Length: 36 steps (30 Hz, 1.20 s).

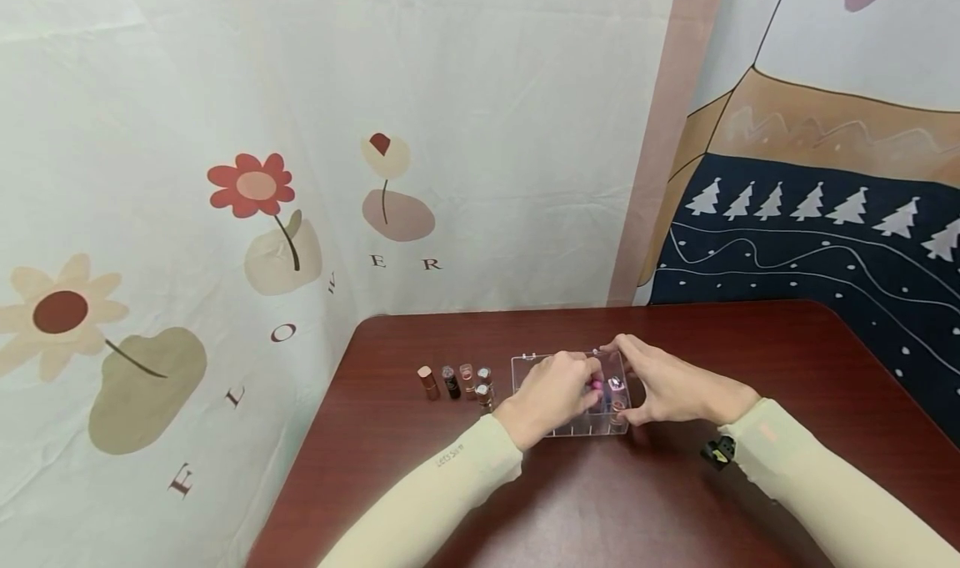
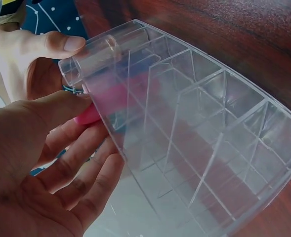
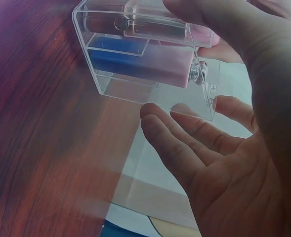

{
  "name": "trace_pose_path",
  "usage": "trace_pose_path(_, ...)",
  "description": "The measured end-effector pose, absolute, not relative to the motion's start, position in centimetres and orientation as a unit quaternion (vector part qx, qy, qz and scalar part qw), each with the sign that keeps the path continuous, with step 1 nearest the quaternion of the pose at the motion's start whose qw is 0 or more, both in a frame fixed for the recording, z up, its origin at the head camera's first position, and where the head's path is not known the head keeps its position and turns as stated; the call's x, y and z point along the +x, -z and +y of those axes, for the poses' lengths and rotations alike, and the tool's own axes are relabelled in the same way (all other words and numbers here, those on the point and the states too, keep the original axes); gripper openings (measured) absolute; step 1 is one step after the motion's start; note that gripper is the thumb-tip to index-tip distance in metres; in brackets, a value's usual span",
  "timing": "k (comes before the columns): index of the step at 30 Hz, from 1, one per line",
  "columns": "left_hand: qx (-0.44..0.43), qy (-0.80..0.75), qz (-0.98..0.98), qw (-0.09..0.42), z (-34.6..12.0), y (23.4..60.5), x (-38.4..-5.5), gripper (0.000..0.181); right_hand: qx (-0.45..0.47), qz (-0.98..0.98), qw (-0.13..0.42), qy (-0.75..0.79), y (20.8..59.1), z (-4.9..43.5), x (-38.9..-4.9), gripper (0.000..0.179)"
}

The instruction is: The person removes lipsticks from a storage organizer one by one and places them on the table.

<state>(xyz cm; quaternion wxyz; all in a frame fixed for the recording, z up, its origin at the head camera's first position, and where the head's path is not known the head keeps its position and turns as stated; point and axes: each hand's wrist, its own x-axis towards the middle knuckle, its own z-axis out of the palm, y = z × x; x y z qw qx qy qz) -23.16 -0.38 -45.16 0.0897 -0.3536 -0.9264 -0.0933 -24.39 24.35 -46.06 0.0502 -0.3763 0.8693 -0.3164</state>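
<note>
A clear plastic organizer box (image 1: 592,424) with several compartments stands on the table between both hands. Over its right half, my left hand (image 1: 555,389) pinches a pink lipstick tube (image 2: 88,114) between thumb and fingers, its far part inside a compartment. My right hand (image 1: 671,380) spans the box's right end, thumb at the front corner and fingers at the back corner. In that end column sit a blue-and-pink tube (image 3: 135,61) with a jewelled top and a clear-capped lipstick (image 1: 618,408). Several compartments show unfilled in the left wrist view.
Left of the box stand several lipsticks: a copper-brown one (image 1: 427,380), a black one (image 1: 451,382), a clear-capped one (image 1: 467,378) and silver-topped ones (image 1: 483,394) close to my left wrist. The brown table (image 1: 600,510) meets a printed cloth backdrop (image 1: 517,218) at its far edge.
</note>
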Motion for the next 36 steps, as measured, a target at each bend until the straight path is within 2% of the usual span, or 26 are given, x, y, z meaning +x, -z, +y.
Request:
trace_pose_path(10,-0.361,0.107,-0.918,0.124,-1.0,44.7,-22.9,0.008,-0.37,0.875,0.036,0.31,46.2,24.2,-24.3,0.086)
trace_pose_path(26,-0.364,0.191,-0.901,0.141,-2.4,44.1,-22.4,0.005,-0.355,0.874,0.048,0.33,46.5,23.8,-24.4,0.083)
trace_pose_path(36,-0.354,0.221,-0.896,0.153,-3.1,43.9,-21.7,0.02,-0.335,0.883,0.054,0.323,46.5,24.2,-23.8,0.086)
